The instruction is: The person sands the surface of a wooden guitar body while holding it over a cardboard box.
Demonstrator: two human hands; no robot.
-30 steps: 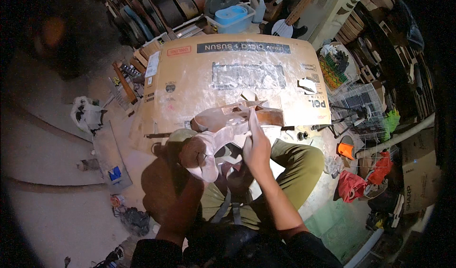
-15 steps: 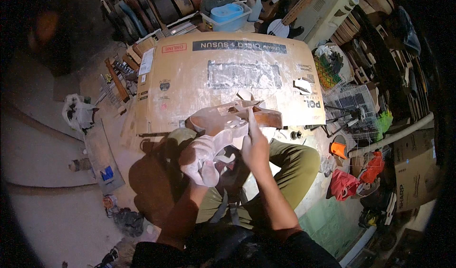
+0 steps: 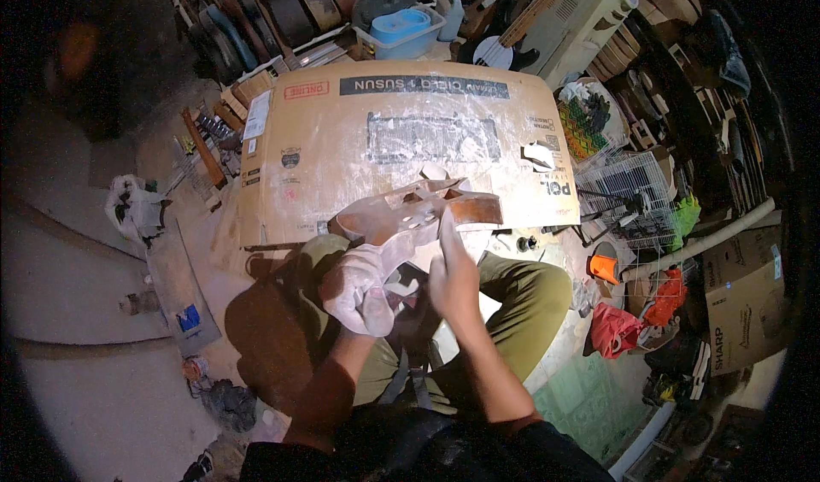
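My left hand (image 3: pixel 354 294), in a pale, dusty glove, grips the near edge of a brown wooden guitar body (image 3: pixel 376 217) with routed cavities and holes. The body is tilted above my lap, pale dust on its surface. My bare right hand (image 3: pixel 455 281) is closed beside its near right edge, one finger stretched along the wood. Whatever those fingers may press against the edge is hidden. Both my knees, in olive trousers, are spread beneath the body.
A dusty cardboard sheet (image 3: pixel 342 157) lies flat ahead, with a small white scrap (image 3: pixel 538 155) on it. Behind it stand a plastic tub (image 3: pixel 401 44) and a row of guitar bodies. To the right are a wire cage (image 3: pixel 632 187), an orange item (image 3: pixel 603 264) and red cloth (image 3: pixel 617 328).
My right hand has slid slightly toward me along the edge of the guitar body. My left hand keeps its grip. The whole view has shifted a little.
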